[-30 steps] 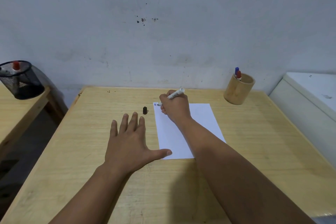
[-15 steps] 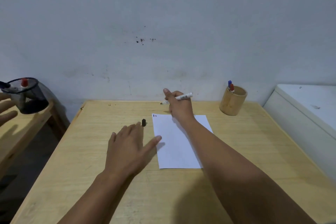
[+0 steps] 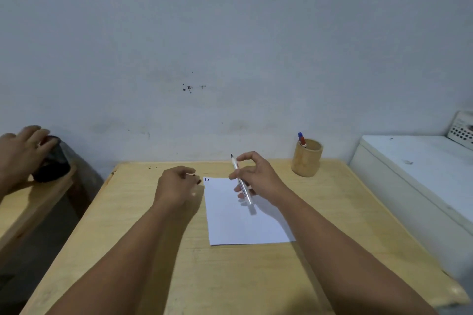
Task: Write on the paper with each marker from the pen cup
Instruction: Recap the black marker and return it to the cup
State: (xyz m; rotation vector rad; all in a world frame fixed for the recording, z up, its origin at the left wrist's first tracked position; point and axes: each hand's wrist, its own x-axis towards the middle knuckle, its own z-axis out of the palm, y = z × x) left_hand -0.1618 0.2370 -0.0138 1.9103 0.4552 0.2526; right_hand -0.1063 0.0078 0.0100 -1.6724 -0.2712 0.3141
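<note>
One marker (image 3: 242, 181) is out of the pen cup (image 3: 307, 158) and uncapped, held in the right hand (image 3: 256, 176) above the far half of the paper (image 3: 243, 222), its dark tip pointing up and away toward the wall and its white barrel slanting back down over the sheet. That hand grips it loosely, thumb and forefinger curled in a ring around the barrel, the other fingers half spread. A small dark mark sits in the paper's far left corner. The left hand (image 3: 178, 184), just left of the paper, is curled with its fingertips pinched around what looks like the black cap (image 3: 197, 181) (only a sliver shows, so whether it is truly gripped cannot be told). The step in hand appears to be recapping. To do it well, the person should bring cap and tip together squarely over the paper and press until it seats, keeping the wet tip off the sheet. Two more markers, blue and red, stand in the pen cup, well to the right of the paper on the worktop (image 3: 256, 276).

Half a second earlier, the marker lay nearly level beyond the paper's far edge, and the left hand lay flatter, short of the cap, which stood free.
</note>
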